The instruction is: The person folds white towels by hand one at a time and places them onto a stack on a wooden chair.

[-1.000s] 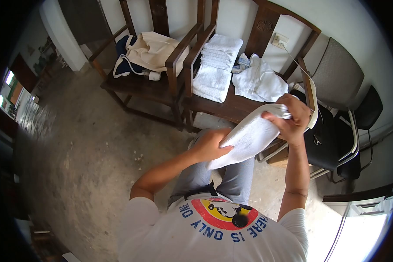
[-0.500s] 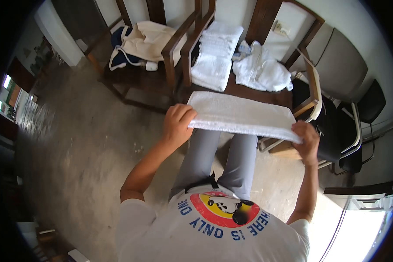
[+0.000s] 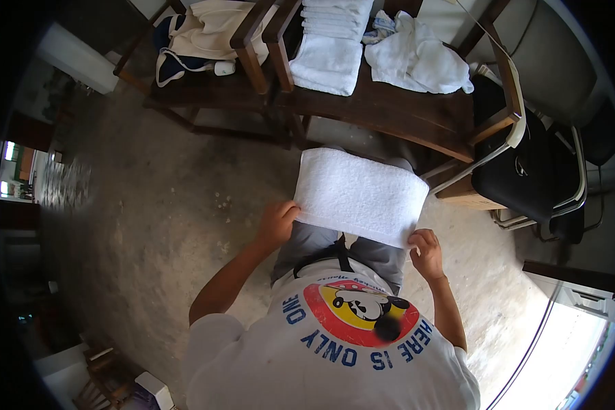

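Note:
A white towel (image 3: 359, 194) is stretched out flat in front of my body, above my legs. My left hand (image 3: 278, 224) pinches its near left corner. At the near right corner, my right hand (image 3: 426, 251) grips it with the fingers closed. The towel's far edge hangs free of both hands. Beyond it, on a dark wooden bench (image 3: 389, 113), lies a stack of folded white towels (image 3: 328, 58). Right of the stack is a loose heap of white cloth (image 3: 417, 58).
On the wooden chair (image 3: 212, 94) at the upper left are cream cloth (image 3: 215, 31) and a dark blue item with a white strap (image 3: 171, 67). A black chair with metal arms (image 3: 519, 164) stands at the right, near a cardboard box (image 3: 466, 193).
The towel went from bunched between my hands to spread out, then came lower and nearer my body. Both hands moved down with it, and the right one moved inward. The view tilted down.

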{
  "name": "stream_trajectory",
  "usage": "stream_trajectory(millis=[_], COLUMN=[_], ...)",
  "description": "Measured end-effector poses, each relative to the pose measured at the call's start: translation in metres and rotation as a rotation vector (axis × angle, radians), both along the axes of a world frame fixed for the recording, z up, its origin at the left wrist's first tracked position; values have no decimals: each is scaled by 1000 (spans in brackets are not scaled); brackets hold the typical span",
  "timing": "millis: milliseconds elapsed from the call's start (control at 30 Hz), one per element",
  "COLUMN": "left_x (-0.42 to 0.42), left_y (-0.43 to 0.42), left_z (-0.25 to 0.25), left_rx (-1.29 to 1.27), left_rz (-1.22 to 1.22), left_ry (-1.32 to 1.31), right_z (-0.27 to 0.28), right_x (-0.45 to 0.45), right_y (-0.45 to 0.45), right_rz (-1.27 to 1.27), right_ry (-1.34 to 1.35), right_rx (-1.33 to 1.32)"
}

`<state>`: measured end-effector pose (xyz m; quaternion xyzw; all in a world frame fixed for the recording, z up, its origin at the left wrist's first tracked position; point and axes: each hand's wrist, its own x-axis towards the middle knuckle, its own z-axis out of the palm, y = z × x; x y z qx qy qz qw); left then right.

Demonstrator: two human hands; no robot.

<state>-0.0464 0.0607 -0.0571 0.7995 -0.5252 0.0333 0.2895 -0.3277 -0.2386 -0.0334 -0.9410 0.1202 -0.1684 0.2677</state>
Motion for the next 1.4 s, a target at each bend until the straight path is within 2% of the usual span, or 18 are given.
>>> stream_trajectory(millis=[133,233,333,367,400,433,533,600,733,800,900,1000,1100,1133,1200,1300,1400], left_x=[10,43,53,54,55,56,43,46,50,48,43,28,4,-7,-20,-13,-14], left_y=[29,30,-14,-24,-33,-41,-60,-61,-62,-64,-76,-102,-132,-137,-139,-135,-132], left_z=[-22,-71,-16,-20,-26,-33,-1,-1,16,33,68,79,81,87,109,101,100], left_rx=[-75,-238,-249,-223,-200,-179,-130,-125,-80,-145,-208,-297,-319,-230,-94,-247,-175], left_rz=[194,408,470,431,391,354,423,318,254,170,61,-39,-154,-114,-23,-95,-92], left_ry=[285,902,1787,1793,1798,1802,1594,1657,1603,1564,1524,1386,1143,983,760,690,678], right_z=[-12,-39,-56,-57,-51,-47,-28,-27,-17,8,56,94,101,101,92,94,91], right_x=[-12,-1,16,20,24,27,34,34,37,44,67,99,137,147,158,160,157], right_y=[-7,-13,-21,-26,-34,-35,-27,-29,-26,-24,-12,8,35,42,50,50,49], right_rz=[-258,-712,-656,-631,-571,-547,-487,-471,-381,-345,-263,-201,-72,7,-6,32,69], right_ry=[-38,-104,118,192,348,299,238,292,81,-20,-191,-181,-171,-140,-139,-112,-45], right_rx=[263,942,1261,1361,1320,1306,1248,1184,1394,1556,1533,1374,1211,1227,1008,987,949])
